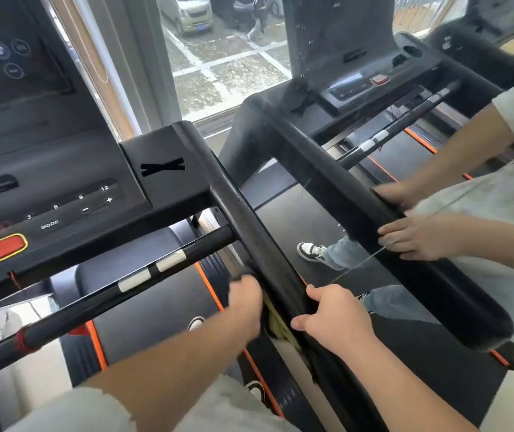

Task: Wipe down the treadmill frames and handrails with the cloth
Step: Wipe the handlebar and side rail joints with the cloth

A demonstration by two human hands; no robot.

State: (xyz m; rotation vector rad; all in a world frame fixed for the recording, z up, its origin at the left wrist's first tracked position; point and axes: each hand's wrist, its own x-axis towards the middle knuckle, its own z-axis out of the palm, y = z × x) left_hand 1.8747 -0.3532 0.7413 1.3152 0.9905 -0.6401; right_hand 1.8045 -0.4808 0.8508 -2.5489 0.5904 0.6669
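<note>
Left hand (245, 302) and right hand (332, 318) clench their grip round the handrail (243, 213), cloth (276, 321) apparently pinned beneath

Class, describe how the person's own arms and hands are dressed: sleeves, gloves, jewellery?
The left hand and right hand are bare: no gloves, rings or watch show. Both forearms are uncovered. A pale, off-white short sleeve covers the left upper arm; the right arm's sleeve is out of view.
</note>
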